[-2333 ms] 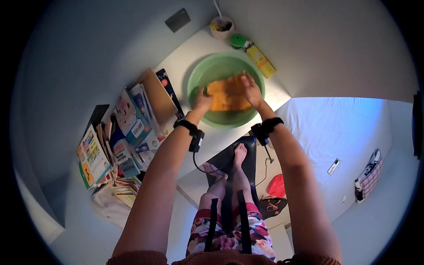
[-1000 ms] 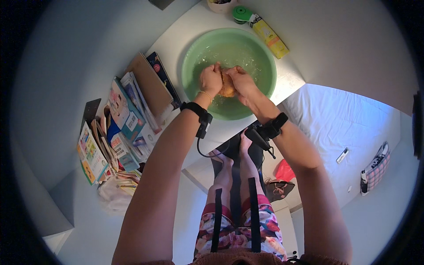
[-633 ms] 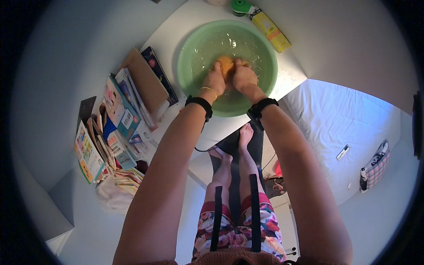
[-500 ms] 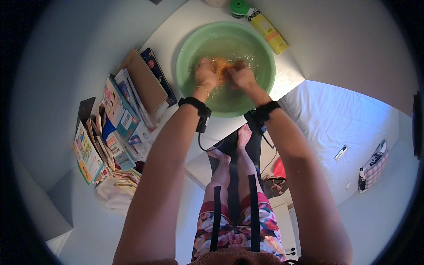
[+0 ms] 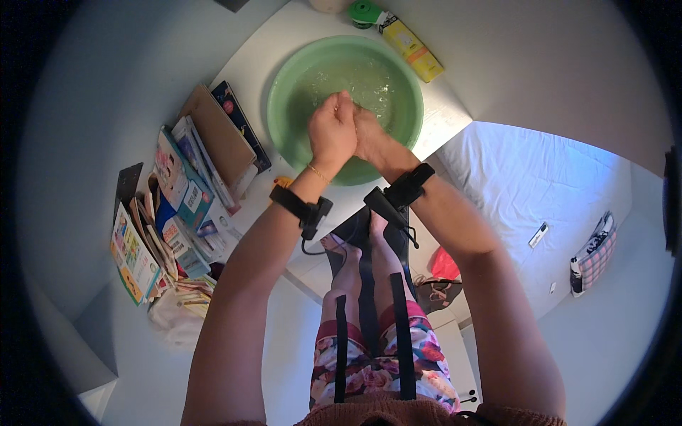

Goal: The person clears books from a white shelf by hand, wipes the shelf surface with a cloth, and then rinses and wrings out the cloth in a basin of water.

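Note:
My left hand (image 5: 332, 131) and my right hand (image 5: 369, 135) are pressed together, fingers curled, over the near part of a green basin (image 5: 275, 106) of water. Both hands look closed; whatever lies between the palms, if anything, is hidden. Splashes and glints show on the water beyond my fingers. A small orange thing (image 5: 283, 182) peeks out beside my left wrist at the table's edge; its kind is unclear, as my forearm covers part of it.
The basin stands on a white table (image 5: 245, 67). Books and folders (image 5: 195, 177) are packed along its left side. Behind the basin lie a yellow box (image 5: 412, 48) and a green round-topped item (image 5: 364, 13). A white-sheeted bed (image 5: 511, 184) with a phone (image 5: 538, 235) is at the right.
My hands have come up out of the water and closed together, nearer to me. The orange thing that was between them in the water no longer shows there.

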### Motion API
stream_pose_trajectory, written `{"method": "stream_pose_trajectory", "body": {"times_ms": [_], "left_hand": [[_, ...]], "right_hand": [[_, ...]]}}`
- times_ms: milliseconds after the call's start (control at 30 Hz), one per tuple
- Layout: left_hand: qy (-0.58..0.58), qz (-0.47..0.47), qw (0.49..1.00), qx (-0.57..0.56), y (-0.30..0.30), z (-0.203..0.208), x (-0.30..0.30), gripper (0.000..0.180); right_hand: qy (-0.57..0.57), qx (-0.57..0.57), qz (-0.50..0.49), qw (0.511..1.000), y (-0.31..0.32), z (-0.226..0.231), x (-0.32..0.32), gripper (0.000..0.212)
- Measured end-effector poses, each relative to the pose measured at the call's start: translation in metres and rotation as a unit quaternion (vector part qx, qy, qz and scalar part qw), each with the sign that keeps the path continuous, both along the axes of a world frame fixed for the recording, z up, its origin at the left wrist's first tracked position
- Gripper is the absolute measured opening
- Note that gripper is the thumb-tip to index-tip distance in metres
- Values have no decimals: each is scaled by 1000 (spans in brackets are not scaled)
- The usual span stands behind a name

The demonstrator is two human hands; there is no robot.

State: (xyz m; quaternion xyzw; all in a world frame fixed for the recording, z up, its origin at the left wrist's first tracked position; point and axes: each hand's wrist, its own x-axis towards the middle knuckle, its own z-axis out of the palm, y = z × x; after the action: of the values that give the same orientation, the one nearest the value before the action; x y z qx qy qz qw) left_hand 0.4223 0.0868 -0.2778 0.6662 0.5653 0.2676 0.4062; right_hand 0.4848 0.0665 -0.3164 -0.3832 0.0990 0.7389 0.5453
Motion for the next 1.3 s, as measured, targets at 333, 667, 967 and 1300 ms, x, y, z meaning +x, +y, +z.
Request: {"method": "stream_pose_trajectory", "body": {"times_ms": [333, 667, 967, 1300], "left_hand": [[39, -4, 997, -72, 85, -142, -96, 40], [250, -151, 943, -157, 47, -107, -29, 36], [-116, -143, 978, -96, -17, 28, 14, 19], [-2, -24, 997, 78, 11, -15, 4, 26]], "right_hand": [[-507, -18, 149, 849, 24, -9, -12, 40], [-635, -41, 323, 701, -1, -69, 35, 46], [-43, -39, -46, 997, 22, -7, 37, 36], [-33, 87, -37, 995, 7, -11, 17, 14]]}}
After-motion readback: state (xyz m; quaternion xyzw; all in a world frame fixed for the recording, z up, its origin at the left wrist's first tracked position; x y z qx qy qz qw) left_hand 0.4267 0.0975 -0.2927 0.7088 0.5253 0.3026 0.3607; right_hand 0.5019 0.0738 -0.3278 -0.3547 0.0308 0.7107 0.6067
